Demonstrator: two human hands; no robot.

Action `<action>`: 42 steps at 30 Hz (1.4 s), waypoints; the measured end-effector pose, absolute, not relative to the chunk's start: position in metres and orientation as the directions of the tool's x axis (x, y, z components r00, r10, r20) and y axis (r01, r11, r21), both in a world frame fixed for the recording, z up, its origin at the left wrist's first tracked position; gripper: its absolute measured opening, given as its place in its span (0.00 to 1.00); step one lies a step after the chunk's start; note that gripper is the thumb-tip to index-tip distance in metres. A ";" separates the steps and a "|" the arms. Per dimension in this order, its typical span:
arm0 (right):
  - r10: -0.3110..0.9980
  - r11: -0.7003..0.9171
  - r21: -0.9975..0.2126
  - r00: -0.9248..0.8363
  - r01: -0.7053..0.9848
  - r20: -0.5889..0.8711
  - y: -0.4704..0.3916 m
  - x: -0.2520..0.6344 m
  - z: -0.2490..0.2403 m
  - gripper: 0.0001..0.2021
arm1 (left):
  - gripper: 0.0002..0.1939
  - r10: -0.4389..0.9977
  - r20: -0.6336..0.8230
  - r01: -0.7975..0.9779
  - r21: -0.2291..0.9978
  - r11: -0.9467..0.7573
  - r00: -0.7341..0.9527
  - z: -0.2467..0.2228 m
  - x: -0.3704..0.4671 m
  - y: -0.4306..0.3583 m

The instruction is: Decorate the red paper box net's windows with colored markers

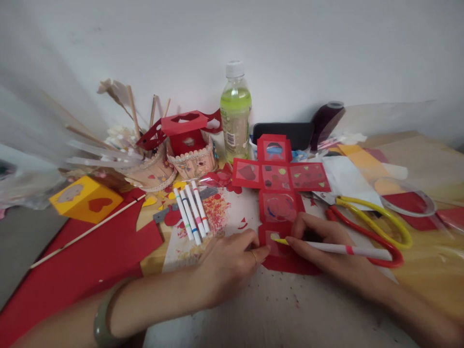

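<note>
A red paper box net (279, 199), shaped like a cross with clear windows, lies flat on a white sheet (290, 309). Drawings and small coloured shapes show in several windows. My left hand (232, 263), fingers curled, presses on the left edge of its nearest panel. In my right hand (328, 246) is a white marker (368, 252) with a pink band, gripped like a pen. Its yellow tip end touches the window of that nearest panel, beside a small pale yellow patch. Scissors (393, 229) with yellow and red handles lie just beyond my right hand.
Several white markers (187, 210) lie left of the net. Decorated pots (195, 164) and a bottle of green drink (235, 116) stand behind. A yellow box (86, 199), red paper (97, 261) and a thin stick (87, 232) are leftward. A clear tape ring (429, 208) lies right.
</note>
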State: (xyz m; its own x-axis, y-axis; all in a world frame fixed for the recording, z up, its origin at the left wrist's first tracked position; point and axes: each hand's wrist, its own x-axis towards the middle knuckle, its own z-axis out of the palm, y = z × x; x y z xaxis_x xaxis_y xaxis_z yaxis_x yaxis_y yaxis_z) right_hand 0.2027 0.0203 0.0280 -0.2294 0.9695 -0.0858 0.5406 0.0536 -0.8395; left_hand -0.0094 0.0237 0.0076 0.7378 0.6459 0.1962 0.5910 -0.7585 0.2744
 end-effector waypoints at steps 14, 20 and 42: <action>0.975 0.038 -0.830 -0.204 0.556 -0.092 0.020 0.203 0.028 0.10 | 0.15 0.646 0.203 0.591 0.272 -0.759 0.736 0.006 -0.010 0.024; 0.975 0.024 -0.831 -0.197 0.556 -0.103 0.022 0.201 0.026 0.11 | 0.14 0.651 0.195 0.597 0.271 -0.755 0.734 0.007 -0.010 0.024; 0.966 0.056 -0.841 -0.243 0.538 -0.091 0.020 0.203 0.027 0.12 | 0.15 0.668 0.136 0.609 0.312 -0.730 0.731 0.006 -0.011 0.024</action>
